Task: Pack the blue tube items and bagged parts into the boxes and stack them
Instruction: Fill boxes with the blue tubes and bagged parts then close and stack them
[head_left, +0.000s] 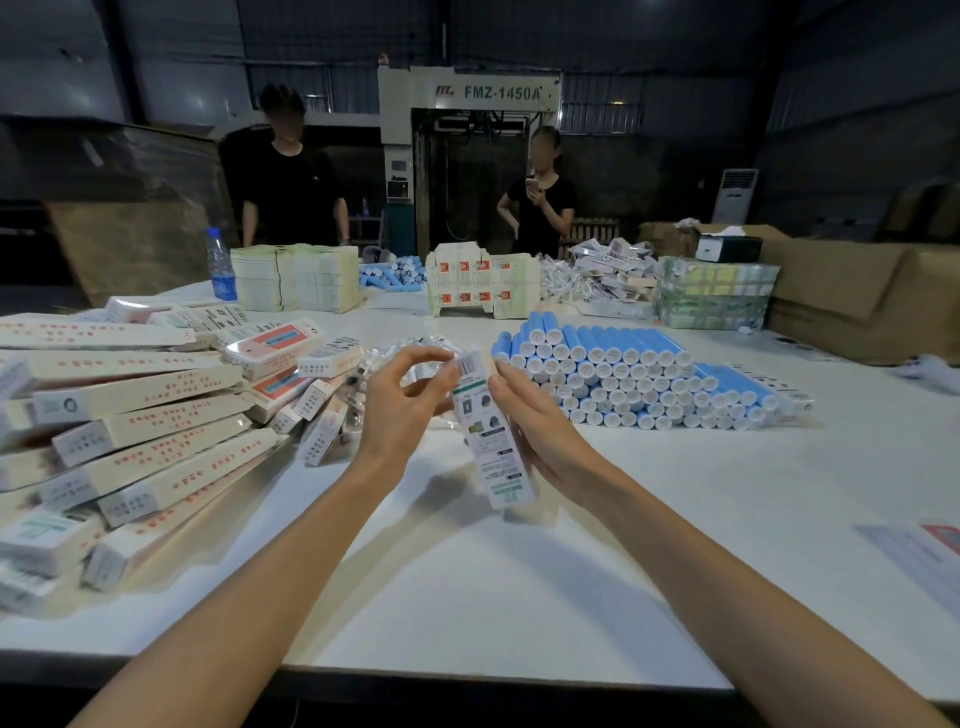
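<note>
The right hand (540, 421) grips a box (493, 447) over the white counter (467, 597); the left hand (400, 405) pinches its top. Stacked boxes (130, 415) lie left, tubes (639, 374) right; the hall is dark.

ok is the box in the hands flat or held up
Held up, tilted: the long white printed carton sits between left hand and right hand, casting a shadow on the white table.

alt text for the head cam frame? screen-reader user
Two bare hands hold a long white printed box tilted above a white table, the right hand gripping its side, the left hand pinching its top end. At left similar boxes pile up; at right blue tubes lie stacked.
</note>
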